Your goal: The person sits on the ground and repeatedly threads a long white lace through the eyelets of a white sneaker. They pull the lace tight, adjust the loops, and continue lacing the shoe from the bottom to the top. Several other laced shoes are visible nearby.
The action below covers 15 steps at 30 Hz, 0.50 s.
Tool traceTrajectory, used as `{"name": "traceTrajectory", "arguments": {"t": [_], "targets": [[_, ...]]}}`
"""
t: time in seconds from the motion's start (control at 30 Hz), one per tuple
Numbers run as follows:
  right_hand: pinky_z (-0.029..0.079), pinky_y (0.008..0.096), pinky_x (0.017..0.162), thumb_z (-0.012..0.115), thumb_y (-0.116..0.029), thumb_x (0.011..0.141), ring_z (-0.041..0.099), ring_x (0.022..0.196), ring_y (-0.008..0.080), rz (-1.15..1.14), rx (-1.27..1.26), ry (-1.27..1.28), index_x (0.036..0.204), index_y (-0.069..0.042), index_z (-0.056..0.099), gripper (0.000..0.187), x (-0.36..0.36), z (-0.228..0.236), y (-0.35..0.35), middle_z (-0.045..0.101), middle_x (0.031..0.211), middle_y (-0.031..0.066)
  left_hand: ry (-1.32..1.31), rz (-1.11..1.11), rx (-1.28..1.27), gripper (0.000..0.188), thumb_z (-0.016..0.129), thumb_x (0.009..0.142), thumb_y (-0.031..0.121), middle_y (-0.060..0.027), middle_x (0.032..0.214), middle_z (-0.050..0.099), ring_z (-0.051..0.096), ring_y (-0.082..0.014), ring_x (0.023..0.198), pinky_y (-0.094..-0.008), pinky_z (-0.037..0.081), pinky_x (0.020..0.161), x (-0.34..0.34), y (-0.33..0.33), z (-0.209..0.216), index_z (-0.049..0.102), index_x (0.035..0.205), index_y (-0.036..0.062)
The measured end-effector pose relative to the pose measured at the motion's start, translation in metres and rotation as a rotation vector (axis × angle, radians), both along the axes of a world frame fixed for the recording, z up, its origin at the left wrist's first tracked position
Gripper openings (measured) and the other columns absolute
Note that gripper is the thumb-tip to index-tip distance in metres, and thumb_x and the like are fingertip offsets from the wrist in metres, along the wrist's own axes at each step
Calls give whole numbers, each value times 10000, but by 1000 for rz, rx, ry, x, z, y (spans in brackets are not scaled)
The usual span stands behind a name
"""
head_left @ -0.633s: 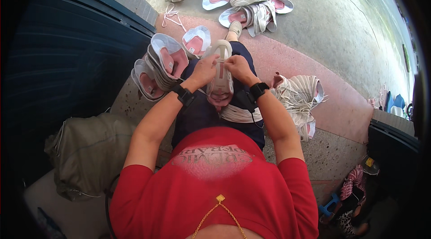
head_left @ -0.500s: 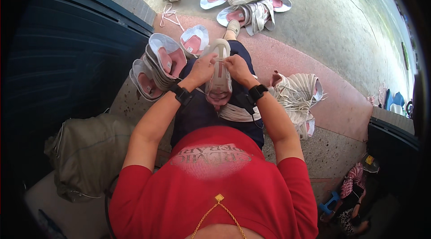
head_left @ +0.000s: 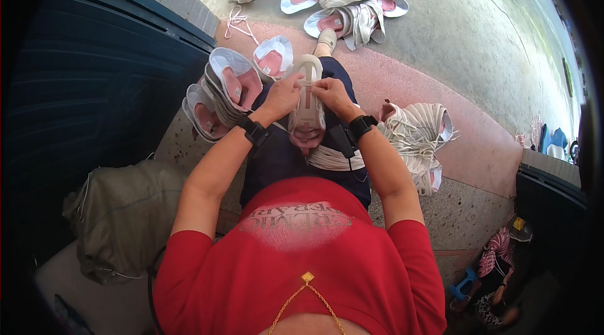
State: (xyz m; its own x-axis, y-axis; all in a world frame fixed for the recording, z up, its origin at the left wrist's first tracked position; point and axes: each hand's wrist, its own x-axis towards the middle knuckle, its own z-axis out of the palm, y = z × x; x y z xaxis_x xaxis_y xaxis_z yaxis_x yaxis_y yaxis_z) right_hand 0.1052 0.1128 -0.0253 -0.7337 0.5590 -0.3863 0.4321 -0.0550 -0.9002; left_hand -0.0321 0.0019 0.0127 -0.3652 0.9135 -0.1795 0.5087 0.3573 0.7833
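Note:
On my lap a pale shoe upper (head_left: 307, 118) with pink parts lies lengthwise, its rounded toe pointing away from me. My left hand (head_left: 286, 94) grips its left side near the toe, fingers closed. From the other side my right hand (head_left: 333, 93) pinches close to the upper's middle; a thin pale strand, apparently a shoelace (head_left: 306, 83), runs between the fingertips. Exactly how the strand passes through the upper is too small to tell. A bundle of white laces (head_left: 340, 159) rests across my thigh below the upper.
Nested uppers with pink insides (head_left: 233, 83) stand to my left, beside a dark blue door (head_left: 107, 71). Laced uppers (head_left: 415, 127) are piled at my right. More uppers (head_left: 346, 11) lie ahead on the floor. A brown sack (head_left: 132, 209) sits at lower left; another person (head_left: 497, 272) is at lower right.
My right hand has drawn in slightly to the left along the upper. The left hand and the shoe upper stay almost where they were.

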Motion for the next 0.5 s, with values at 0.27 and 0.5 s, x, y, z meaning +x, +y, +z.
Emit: {"name": "traceTrajectory", "arguments": {"t": [0.27, 0.5], "targets": [[480, 266, 595, 631, -76, 740, 604, 639, 109, -161, -65, 143, 940, 24, 679, 229, 5, -18, -2, 669, 746, 87, 66, -127, 75, 400, 510, 791, 14, -210, 879, 640, 632, -319, 824, -373, 490, 747, -8, 12, 2, 518, 1191, 8], [495, 278, 620, 722, -144, 693, 644, 665, 147, -286, -101, 43, 861, 3, 685, 227, -14, -16, -15, 683, 754, 92, 260, -204, 72, 462, 516, 780, -1, -240, 851, 614, 608, -392, 786, -455, 481, 699, -7, 17, 1, 468, 1238, 33]]}}
